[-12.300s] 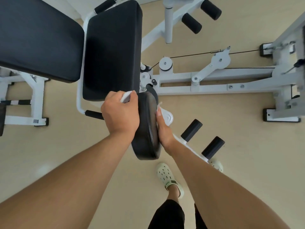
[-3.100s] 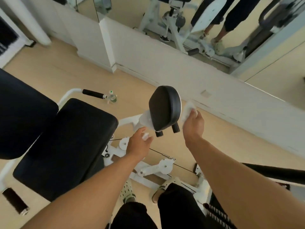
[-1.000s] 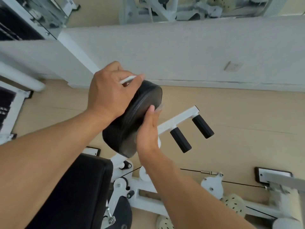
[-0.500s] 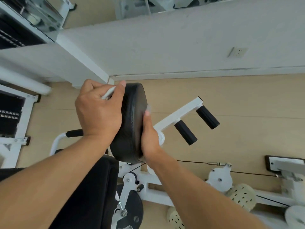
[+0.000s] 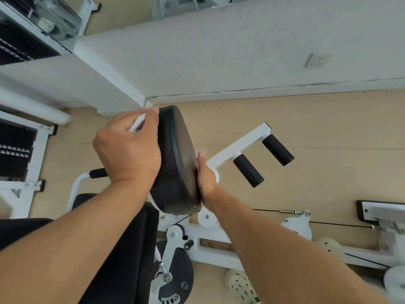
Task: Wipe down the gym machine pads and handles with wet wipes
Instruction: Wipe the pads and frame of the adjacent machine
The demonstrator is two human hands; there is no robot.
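Observation:
A round black pad (image 5: pixel 175 161) stands edge-on on the white machine arm (image 5: pixel 238 145) in the middle of the view. My left hand (image 5: pixel 129 150) lies against the pad's left face, its fingers curled round a folded white wet wipe (image 5: pixel 137 125) and its thumb on the rim. My right hand (image 5: pixel 205 176) lies flat along the pad's right face with one straight finger showing at the rim. A sliver of white wipe (image 5: pixel 202 150) shows by that fingertip. The rest of the right hand's fingers are hidden behind the pad.
Two black foam grips (image 5: pixel 248 170) (image 5: pixel 277 149) stick out of the arm to the right. The black seat pad (image 5: pixel 122 249) lies below my left forearm, with a side handle (image 5: pixel 97 172) beside it. A cable (image 5: pixel 328 223) and pulleys run right. A weight stack (image 5: pixel 15 154) stands left, the wall behind.
The pad has turned from tilted to edge-on between my hands. Both hands have stayed on its two faces, and the left hand with its wipe has slid along the left face.

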